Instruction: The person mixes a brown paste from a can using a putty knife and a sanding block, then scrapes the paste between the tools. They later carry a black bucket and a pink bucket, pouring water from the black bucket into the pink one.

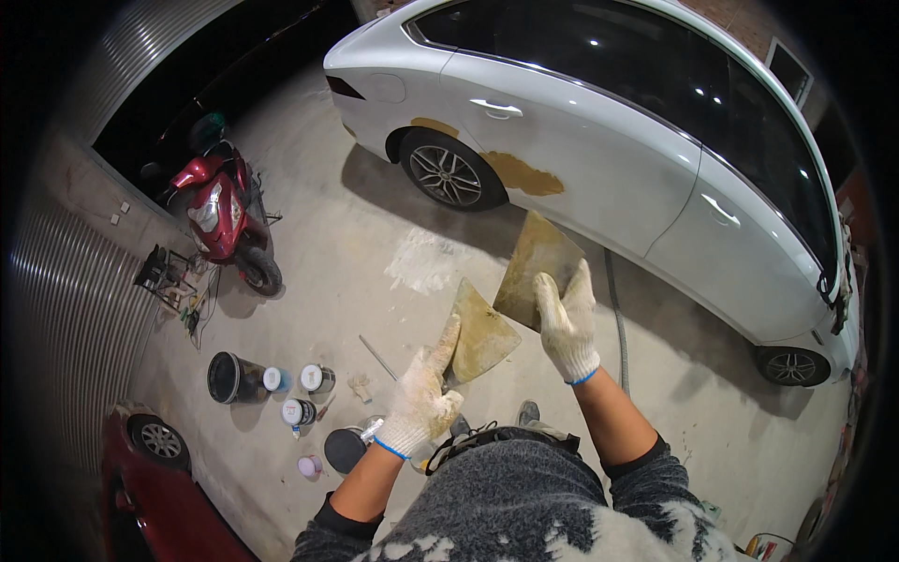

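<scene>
**Holding a wedge-shaped plate and a rectangular plate, both smeared, above a pale floor**

Gripping the wedge-shaped plate at the centre of the frame by its lower left corner, with the gloved left hand curling round it and laying the index finger along the left edge. Clasping the rectangular plate, just above and to the right, near its lower right side with the gloved right hand; hiding any fingers underneath. Not being able to tell of any contact between the plates.

Judging by looks, probably handling light, thin and fairly stiff, perhaps flexing slightly at the edges and feeling slick or tacky under the tan paste. Probably offering the surest hold at a corner or side margin, away from the thickest smear.

Showing no readable writing on either plate. Reading nothing on the white-lidded tubs at lower left, finding any markings too small. Making out no brand on the white car at upper right.
</scene>
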Demonstrator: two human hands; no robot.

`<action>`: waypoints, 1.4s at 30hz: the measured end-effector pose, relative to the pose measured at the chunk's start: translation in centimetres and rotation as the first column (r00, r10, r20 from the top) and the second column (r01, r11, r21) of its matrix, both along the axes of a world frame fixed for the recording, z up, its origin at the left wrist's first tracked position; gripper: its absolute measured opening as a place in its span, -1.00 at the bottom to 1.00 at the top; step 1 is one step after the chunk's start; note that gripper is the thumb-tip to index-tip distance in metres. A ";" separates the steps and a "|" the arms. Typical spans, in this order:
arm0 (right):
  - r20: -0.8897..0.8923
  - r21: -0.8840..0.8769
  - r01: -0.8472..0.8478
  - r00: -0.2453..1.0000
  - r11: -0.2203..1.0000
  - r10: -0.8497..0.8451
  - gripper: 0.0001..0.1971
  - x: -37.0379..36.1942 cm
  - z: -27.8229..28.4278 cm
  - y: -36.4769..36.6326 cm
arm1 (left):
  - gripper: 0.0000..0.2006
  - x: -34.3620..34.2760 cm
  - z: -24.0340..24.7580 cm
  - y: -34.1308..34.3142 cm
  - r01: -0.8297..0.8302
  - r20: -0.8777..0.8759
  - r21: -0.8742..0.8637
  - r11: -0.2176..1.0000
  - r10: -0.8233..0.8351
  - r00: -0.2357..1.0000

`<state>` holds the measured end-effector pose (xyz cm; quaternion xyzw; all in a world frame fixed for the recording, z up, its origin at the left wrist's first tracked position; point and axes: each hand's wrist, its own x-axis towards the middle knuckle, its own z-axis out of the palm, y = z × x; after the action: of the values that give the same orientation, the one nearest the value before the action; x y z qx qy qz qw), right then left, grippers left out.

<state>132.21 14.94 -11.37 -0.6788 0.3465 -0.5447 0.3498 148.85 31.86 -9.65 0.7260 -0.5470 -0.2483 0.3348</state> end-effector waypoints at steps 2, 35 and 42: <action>0.090 -0.132 -0.024 0.995 0.991 0.036 -0.71 -0.1 1.2 1.6 | -0.18 -0.6 0.5 -0.3 0.055 -0.142 0.081 0.995 -0.043 0.989; 0.117 0.022 -0.315 0.943 0.949 0.310 -0.78 -0.4 3.8 0.0 | -0.24 0.1 2.3 -1.7 0.011 -0.262 0.086 0.996 0.012 0.965; 0.161 0.013 -0.585 0.802 0.811 0.576 -0.51 1.1 5.1 1.2 | -0.28 -1.6 2.6 -1.2 0.179 -0.279 0.210 0.961 -0.116 0.953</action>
<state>133.27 16.14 -6.31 -0.6985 0.1117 -0.4498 0.5453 147.24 30.66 -7.06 0.6774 -0.5177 -0.4297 0.2975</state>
